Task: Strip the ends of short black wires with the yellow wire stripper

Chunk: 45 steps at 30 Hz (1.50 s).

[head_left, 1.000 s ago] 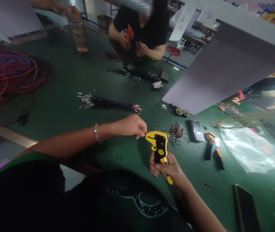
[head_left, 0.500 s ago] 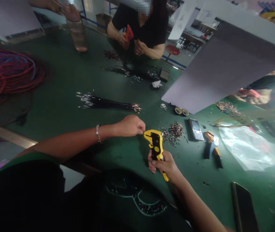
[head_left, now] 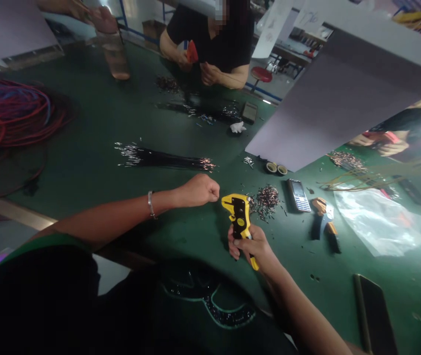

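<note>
My right hand (head_left: 252,245) is wrapped round the handles of a yellow and black wire stripper (head_left: 239,217), its jaws pointing left. Just left of those jaws, with a small gap between, is my left hand (head_left: 200,190), its fingers pinched closed. Whatever they hold is too small or hidden to make out. Beyond the left hand lies a bundle of black wires (head_left: 173,160), with silvery ends at the left and coppery ends at the right. A heap of small dark and coppery offcuts (head_left: 268,198) sits right of the stripper.
On the right are a keypad phone (head_left: 299,195), an orange-handled tool (head_left: 324,217), a clear plastic bag (head_left: 376,222) and a dark smartphone (head_left: 375,313). Red cables (head_left: 6,118) lie at left. Across the table a person (head_left: 210,49) holds a red tool. A pale panel (head_left: 306,103) stands upright.
My left hand has drawn slightly left and up, away from the stripper's jaws, leaving a gap. The right hand still holds the stripper. The whole view has shifted a little.
</note>
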### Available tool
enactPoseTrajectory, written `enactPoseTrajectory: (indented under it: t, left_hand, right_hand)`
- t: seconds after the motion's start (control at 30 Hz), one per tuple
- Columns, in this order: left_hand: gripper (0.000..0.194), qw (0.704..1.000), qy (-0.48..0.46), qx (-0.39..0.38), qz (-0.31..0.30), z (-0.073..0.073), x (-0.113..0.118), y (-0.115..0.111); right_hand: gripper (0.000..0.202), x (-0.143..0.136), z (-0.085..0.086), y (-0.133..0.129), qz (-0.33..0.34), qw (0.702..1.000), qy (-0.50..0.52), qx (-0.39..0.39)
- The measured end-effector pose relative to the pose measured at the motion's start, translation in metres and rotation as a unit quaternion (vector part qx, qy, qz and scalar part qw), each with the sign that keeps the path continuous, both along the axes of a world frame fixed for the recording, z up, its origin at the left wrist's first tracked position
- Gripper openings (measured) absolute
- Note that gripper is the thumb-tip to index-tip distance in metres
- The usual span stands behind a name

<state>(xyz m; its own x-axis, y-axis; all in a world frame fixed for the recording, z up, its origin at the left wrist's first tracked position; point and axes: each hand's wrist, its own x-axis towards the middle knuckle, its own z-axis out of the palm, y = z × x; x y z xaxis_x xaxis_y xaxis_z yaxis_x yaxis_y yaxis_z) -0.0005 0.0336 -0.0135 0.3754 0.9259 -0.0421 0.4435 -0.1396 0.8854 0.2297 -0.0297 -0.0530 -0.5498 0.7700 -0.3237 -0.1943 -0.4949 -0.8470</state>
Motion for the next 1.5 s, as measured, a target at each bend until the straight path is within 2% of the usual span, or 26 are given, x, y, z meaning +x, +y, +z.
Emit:
enactPoseTrajectory:
  t: [0.17,0.43,0.6,0.8,0.97,1.2,1.37,1.5]
  left_hand:
    - [0.012,1.0,-0.012,0.004,0.006,-0.002,0.0,0.0]
    - [0.012,1.0,0.006,-0.001,0.01,-0.003,0.001,0.001]
    - [0.011,1.0,-0.001,-0.007,0.013,-0.004,0.001,0.001]
    - [0.009,0.999,-0.007,-0.049,0.018,-0.004,0.001,-0.001]
    - [0.01,0.998,-0.013,-0.05,0.03,-0.002,0.003,-0.004]
    - [0.011,0.999,-0.026,-0.021,0.037,0.001,0.006,-0.008]
    - [0.012,0.997,-0.035,-0.047,0.053,0.005,0.007,-0.01]
    - [0.01,0.996,-0.034,-0.054,0.063,0.004,0.005,-0.006]
  right_hand:
    - [0.02,0.0,-0.001,0.004,0.005,1.0,0.016,-0.005]
    - [0.02,0.001,0.001,0.007,-0.021,0.997,-0.056,0.041]
    - [0.021,0.003,0.003,0.008,-0.01,0.999,-0.038,0.026]
    - [0.02,0.002,0.004,0.013,-0.026,0.991,-0.119,0.063]
    - [0.02,0.002,0.009,0.013,-0.024,0.986,-0.147,0.072]
    - [0.02,-0.001,0.009,0.013,-0.038,0.982,-0.156,0.096]
    - [0.018,-0.002,0.012,0.014,-0.048,0.974,-0.18,0.133]
    - [0.019,0.001,0.013,0.012,-0.043,0.98,-0.154,0.117]
